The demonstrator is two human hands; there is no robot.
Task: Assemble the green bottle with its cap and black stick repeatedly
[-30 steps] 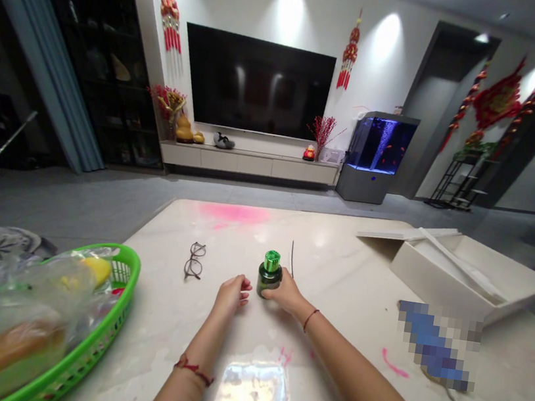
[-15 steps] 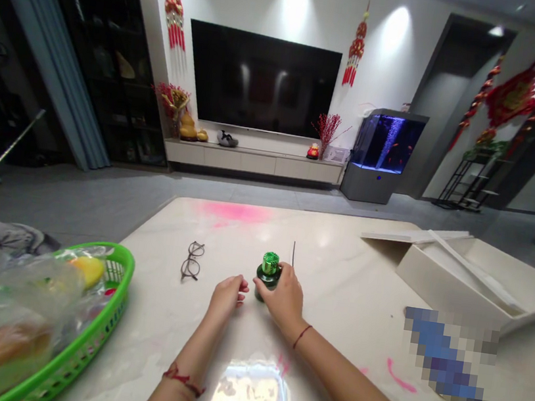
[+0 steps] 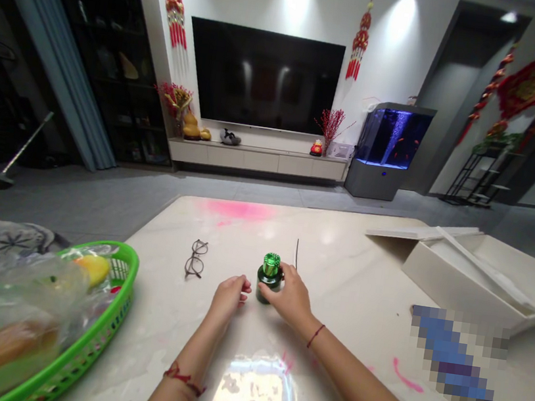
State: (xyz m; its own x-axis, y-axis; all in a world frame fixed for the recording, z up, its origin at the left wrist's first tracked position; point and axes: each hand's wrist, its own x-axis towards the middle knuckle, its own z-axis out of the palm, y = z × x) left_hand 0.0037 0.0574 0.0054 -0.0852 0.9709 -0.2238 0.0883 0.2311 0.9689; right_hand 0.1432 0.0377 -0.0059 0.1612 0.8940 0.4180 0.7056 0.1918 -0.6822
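Note:
A small dark green bottle [image 3: 265,291] with a shiny bright green cap [image 3: 271,264] stands upright on the marble-look table. My right hand [image 3: 291,295] grips it from the right side, its thumb across the front and its fingers round the back. Just left of the bottle, my left hand [image 3: 231,294] rests with loosely curled fingers, slightly apart from each other. Nothing shows in that hand, and a small gap separates it from the bottle. Part of the bottle's right side is hidden by my right hand.
Eyeglasses [image 3: 196,259] lie left of my hands. At the left edge is a green basket [image 3: 118,312] with bagged food. A thin black stick [image 3: 296,253] lies behind the bottle. A white box [image 3: 471,289] and a blurred blue object [image 3: 451,359] with a cable are at right.
My right thumb sits lower on the bottle and more of the bottle's body shows. The left hand is nearly unchanged beside it. The view has shifted slightly.

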